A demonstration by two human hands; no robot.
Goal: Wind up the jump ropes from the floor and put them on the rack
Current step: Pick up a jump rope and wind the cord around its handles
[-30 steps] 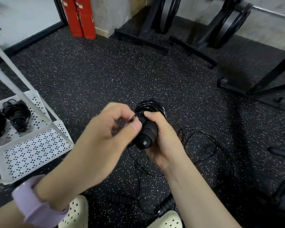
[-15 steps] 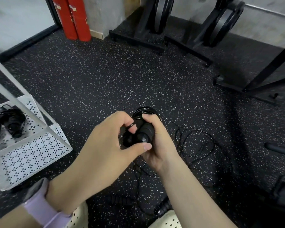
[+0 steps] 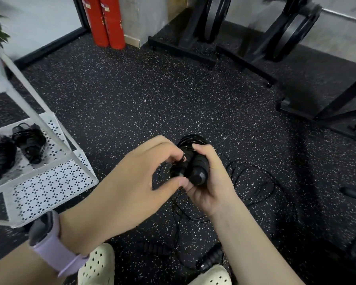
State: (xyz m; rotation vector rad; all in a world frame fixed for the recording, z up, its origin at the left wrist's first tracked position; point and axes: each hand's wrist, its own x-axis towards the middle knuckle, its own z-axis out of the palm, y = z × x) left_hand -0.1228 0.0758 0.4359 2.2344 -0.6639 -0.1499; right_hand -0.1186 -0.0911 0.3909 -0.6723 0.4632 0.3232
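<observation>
Above the floor (image 3: 132,99), right hand (image 3: 210,182) still clenches wound jump rope (image 3: 195,169), left hand (image 3: 136,182) grip shifted to pinching cord.

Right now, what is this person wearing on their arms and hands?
Both forearms are bare, with no sleeves in view, and neither the left hand nor the right hand wears a glove. The left wrist carries a watch with a dark case on a lilac band. I can see no rings or other markings.

place: gym | cues: speckled rubber floor (image 3: 152,95); weight plates (image 3: 214,15) on black stands
</observation>
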